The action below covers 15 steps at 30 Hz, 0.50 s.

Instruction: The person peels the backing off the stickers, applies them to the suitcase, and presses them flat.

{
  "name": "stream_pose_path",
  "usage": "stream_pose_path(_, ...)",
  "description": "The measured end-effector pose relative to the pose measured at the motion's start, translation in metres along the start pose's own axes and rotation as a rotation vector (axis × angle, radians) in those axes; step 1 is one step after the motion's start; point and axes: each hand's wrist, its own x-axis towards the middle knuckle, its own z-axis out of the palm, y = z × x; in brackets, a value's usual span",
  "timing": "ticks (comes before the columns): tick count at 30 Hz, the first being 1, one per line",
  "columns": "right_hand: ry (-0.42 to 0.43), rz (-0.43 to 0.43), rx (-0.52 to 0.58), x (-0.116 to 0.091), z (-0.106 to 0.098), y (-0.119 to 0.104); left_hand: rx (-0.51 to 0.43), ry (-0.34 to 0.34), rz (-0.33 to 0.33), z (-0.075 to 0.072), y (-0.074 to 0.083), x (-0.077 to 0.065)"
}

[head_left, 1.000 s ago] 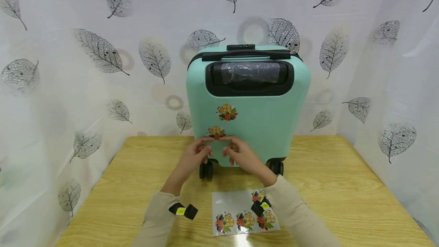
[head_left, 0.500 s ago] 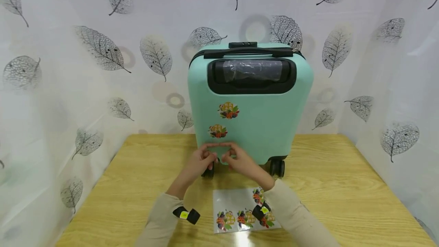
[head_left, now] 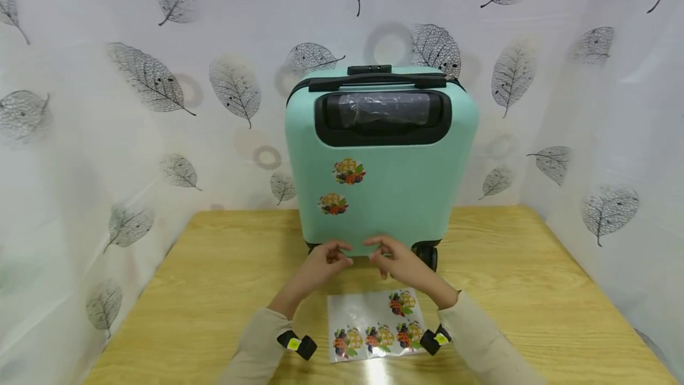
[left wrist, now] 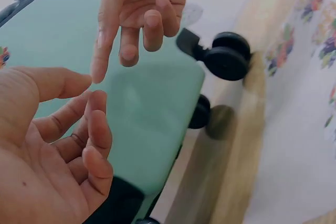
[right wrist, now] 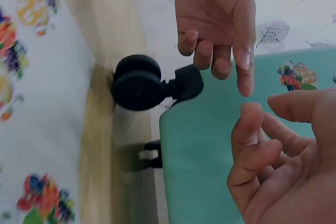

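Observation:
A mint-green suitcase (head_left: 406, 195) stands upright on the table in the head view. Two fruit stickers, an upper one (head_left: 350, 172) and a lower one (head_left: 333, 204), lie flat on the left half of its front. My left hand (head_left: 323, 263) and right hand (head_left: 398, 260) hover before its bottom edge, a small gap between them. Loosely bent fingers hold nothing on either hand. In the wrist views the left palm (left wrist: 47, 156) and right palm (right wrist: 294, 177) are bare. Below the hands lies a sheet (head_left: 350, 308) with several fruit stickers on it.
Black wheels (head_left: 426, 256) carry the suitcase, and a black handle recess (head_left: 382, 135) with plastic film tops its front. The wooden table (head_left: 230, 290) spreads around it. Leaf-printed curtain (head_left: 235, 153) encloses the back and sides.
Both hands have come down from the lower sticker to the suitcase's bottom edge. Their fingertips, close together half a second ago, have drawn apart, and the lower sticker is now fully uncovered.

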Motion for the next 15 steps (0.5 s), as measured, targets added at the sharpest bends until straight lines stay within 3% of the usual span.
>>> stream_pose_path(8, 0.006, 0.024, -0.016, -0.025, -0.008, 0.017, 0.017, -0.105, 0.023, 0.017, -0.010, 0.005)
stream_pose_path(15, -0.050, 0.090, 0.002, -0.042, -0.010, 0.034, 0.038, -0.196, -0.016, 0.030, -0.020, 0.007)
